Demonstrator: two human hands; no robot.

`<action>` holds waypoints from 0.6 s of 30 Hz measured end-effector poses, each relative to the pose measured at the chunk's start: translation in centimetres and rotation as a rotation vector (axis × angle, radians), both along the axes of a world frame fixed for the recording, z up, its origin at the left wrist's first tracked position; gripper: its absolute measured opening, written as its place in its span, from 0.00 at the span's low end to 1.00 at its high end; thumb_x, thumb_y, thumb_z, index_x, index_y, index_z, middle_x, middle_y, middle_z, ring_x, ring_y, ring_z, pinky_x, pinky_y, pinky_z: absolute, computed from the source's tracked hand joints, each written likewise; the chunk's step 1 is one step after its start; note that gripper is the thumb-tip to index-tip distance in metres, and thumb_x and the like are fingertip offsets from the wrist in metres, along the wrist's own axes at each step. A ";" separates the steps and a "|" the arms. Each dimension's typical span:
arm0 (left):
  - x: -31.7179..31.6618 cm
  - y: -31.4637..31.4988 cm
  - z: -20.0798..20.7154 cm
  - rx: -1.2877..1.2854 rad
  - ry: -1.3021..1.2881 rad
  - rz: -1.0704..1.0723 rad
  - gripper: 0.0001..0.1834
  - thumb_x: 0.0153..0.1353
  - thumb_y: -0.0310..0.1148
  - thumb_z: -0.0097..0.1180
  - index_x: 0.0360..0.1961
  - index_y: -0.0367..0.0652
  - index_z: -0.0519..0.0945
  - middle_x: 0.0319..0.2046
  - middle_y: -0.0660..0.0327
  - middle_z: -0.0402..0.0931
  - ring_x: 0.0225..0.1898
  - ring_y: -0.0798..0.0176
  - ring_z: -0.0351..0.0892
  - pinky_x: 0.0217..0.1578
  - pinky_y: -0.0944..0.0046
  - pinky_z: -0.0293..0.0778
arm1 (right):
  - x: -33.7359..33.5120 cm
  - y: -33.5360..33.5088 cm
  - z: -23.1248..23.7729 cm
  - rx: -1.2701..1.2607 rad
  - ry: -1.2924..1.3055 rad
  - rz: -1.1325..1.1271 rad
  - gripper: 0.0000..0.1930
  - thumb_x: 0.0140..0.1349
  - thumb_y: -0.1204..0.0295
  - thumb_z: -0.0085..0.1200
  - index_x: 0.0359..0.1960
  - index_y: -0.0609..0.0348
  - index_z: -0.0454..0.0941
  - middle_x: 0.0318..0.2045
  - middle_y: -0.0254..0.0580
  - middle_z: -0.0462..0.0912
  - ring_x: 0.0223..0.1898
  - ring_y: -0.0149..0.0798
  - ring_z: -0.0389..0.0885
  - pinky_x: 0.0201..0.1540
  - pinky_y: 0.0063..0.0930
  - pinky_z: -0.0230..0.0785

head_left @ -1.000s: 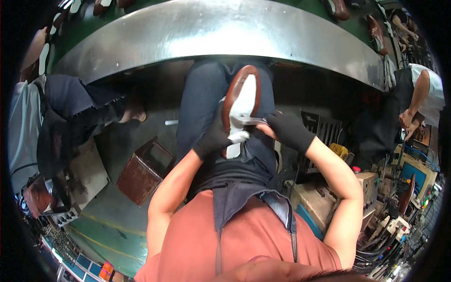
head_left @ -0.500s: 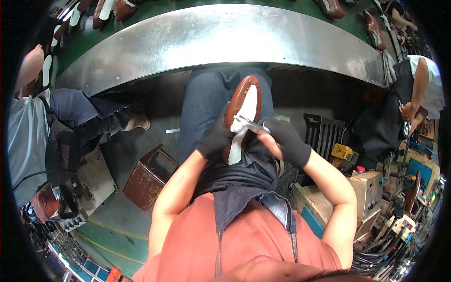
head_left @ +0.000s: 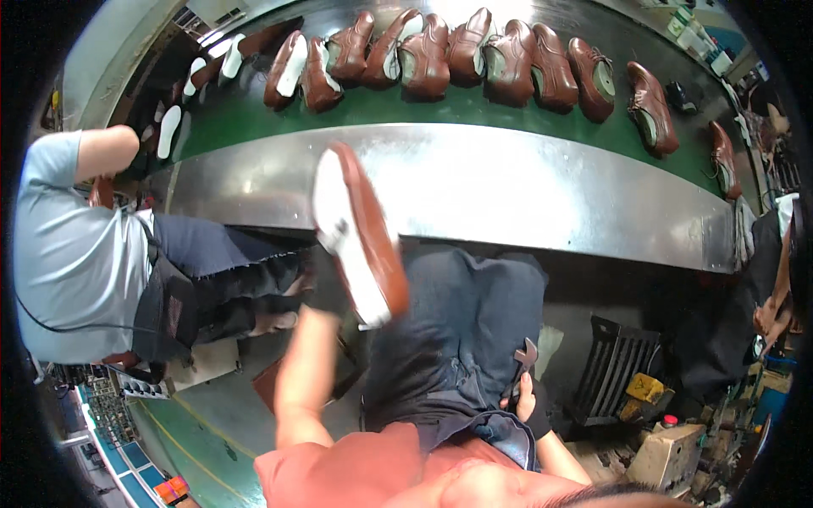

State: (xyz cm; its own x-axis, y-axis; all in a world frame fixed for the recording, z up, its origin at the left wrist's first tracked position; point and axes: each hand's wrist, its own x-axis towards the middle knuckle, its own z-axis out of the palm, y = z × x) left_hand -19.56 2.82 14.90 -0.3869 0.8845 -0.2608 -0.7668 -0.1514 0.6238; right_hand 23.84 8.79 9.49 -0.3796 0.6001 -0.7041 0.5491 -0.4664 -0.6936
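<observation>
My left hand (head_left: 325,284), in a black fingerless glove, is closed on a brown leather shoe (head_left: 378,258) raised in front of the bench edge, left of my knees. The shoe's white underside faces left, and motion blurs the shoe and that hand. Low at my right thigh, my right hand (head_left: 530,406), gloved in black with bare fingertips, is closed around steel pincers (head_left: 527,354). Their jaws point up, away from me; the handles are mostly hidden in the hand.
A steel bench edge (head_left: 550,195) spans the front. Behind it, several brown shoes (head_left: 423,63) stand on a green belt (head_left: 373,106). A co-worker (head_left: 80,254) sits at the left, another person's arm (head_left: 775,305) is at the right. A black slatted crate (head_left: 611,370) stands on the right.
The shoe has left my lap, moving up and left in my left hand. My right hand has drawn back toward my right thigh with the pincers, away from the shoe. My view has tilted up.
</observation>
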 end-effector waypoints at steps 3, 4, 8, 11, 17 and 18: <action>-20.7 1.0 -0.9 -0.363 0.446 0.226 0.30 0.63 0.49 0.54 0.60 0.42 0.68 0.49 0.56 0.75 0.47 0.59 0.77 0.49 0.60 0.76 | 0.1 1.3 -0.7 -0.072 0.055 -0.023 0.29 0.71 0.48 0.35 0.25 0.62 0.73 0.14 0.39 0.77 0.18 0.33 0.79 0.25 0.28 0.70; -26.1 2.9 0.9 -0.486 0.620 0.251 0.27 0.62 0.46 0.55 0.58 0.41 0.70 0.47 0.55 0.76 0.44 0.59 0.79 0.46 0.59 0.77 | 0.4 1.1 -1.6 -0.076 0.044 -0.014 0.29 0.71 0.47 0.35 0.27 0.62 0.73 0.14 0.39 0.77 0.18 0.33 0.79 0.24 0.27 0.70; -41.0 8.3 4.5 -0.708 1.418 0.404 0.23 0.64 0.43 0.52 0.56 0.42 0.73 0.41 0.58 0.79 0.39 0.59 0.79 0.43 0.60 0.74 | -1.2 2.2 -1.1 -0.121 0.103 0.064 0.30 0.70 0.45 0.34 0.40 0.64 0.76 0.19 0.38 0.77 0.19 0.31 0.79 0.24 0.25 0.70; -31.6 24.2 5.5 -0.140 1.683 0.576 0.13 0.64 0.36 0.52 0.45 0.40 0.79 0.31 0.56 0.81 0.35 0.60 0.80 0.38 0.62 0.74 | -2.6 2.9 2.1 -0.069 0.117 -0.004 0.26 0.72 0.49 0.33 0.52 0.57 0.74 0.22 0.31 0.75 0.21 0.26 0.73 0.27 0.22 0.68; 3.0 41.0 1.4 -0.055 1.687 -0.110 0.37 0.55 0.46 0.64 0.60 0.36 0.66 0.54 0.44 0.72 0.57 0.48 0.72 0.57 0.56 0.66 | -2.6 2.7 2.4 -0.023 0.077 0.039 0.22 0.72 0.54 0.35 0.43 0.58 0.77 0.28 0.36 0.77 0.31 0.29 0.76 0.35 0.27 0.69; 5.9 43.8 0.2 -0.003 1.685 0.003 0.41 0.53 0.48 0.65 0.61 0.34 0.64 0.55 0.42 0.71 0.58 0.47 0.71 0.58 0.54 0.66 | -2.2 2.6 1.4 -0.021 0.147 0.030 0.22 0.72 0.54 0.37 0.41 0.61 0.77 0.28 0.37 0.77 0.27 0.30 0.77 0.29 0.26 0.71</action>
